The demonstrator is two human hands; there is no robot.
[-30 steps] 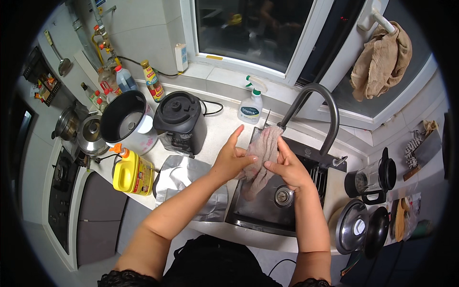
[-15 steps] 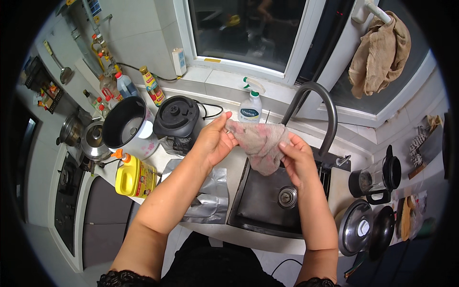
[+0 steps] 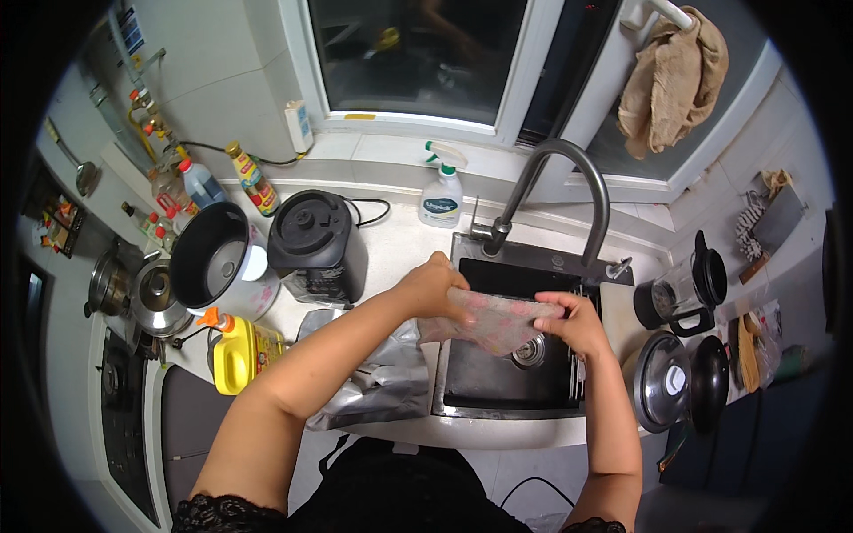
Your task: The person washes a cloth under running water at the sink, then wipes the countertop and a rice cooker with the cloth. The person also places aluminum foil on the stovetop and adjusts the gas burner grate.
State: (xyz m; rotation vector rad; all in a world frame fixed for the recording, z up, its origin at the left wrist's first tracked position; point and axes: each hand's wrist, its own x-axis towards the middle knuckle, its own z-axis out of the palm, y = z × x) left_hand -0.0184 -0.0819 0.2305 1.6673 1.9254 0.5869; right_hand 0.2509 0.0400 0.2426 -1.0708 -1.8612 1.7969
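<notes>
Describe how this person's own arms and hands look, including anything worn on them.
Both forearms are bare up to the elbows, with no sleeves reaching them. The left hand and right hand wear no gloves; no rings, watch or bracelet can be made out. At the lower edge, a black garment with a lacy black trim shows near the upper arms.

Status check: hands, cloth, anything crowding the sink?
Left hand and right hand each grip an end of the pink cloth. Cloth stretched level above the sink. Faucet arches behind; nothing between the hands.
</notes>
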